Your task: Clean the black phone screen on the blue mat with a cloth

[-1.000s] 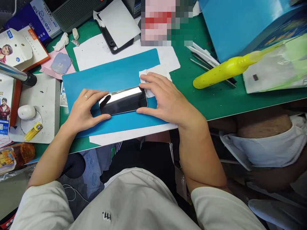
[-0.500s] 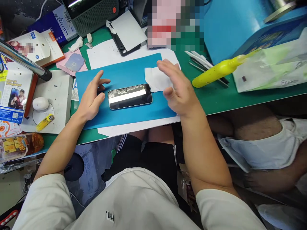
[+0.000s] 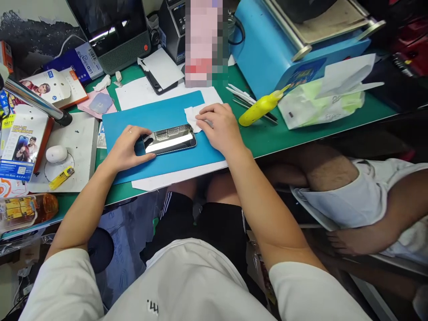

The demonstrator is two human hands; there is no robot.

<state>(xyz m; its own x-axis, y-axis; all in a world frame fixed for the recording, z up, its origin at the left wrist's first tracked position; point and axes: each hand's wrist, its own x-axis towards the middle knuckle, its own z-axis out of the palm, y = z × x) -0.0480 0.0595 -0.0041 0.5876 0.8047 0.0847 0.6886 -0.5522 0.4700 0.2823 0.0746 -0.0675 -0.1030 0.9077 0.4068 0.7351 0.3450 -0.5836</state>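
A smartphone [image 3: 170,139] with a glossy black screen lies face up on a blue mat [image 3: 157,109], bright light reflecting across it. My left hand [image 3: 129,147] holds its left end, thumb at the near edge and index finger at the far edge. Just past the phone's right end, a white tissue [image 3: 191,117] rests on the mat. The fingers of my right hand [image 3: 220,127] are closed on the tissue's right side, and they hide part of it.
A yellow squeeze bottle [image 3: 259,109] and a tissue pack [image 3: 321,104] lie to the right, before a blue machine [image 3: 264,49]. At left are a grey plate [image 3: 80,151], a lighter [image 3: 62,177] and boxes [image 3: 25,147]. Another person's leg [image 3: 327,169] is under the table at right.
My left hand has come down from beside the phone and taken hold of its left end. My right hand has lowered from above the tissue and closed on it. The camera view has shifted.
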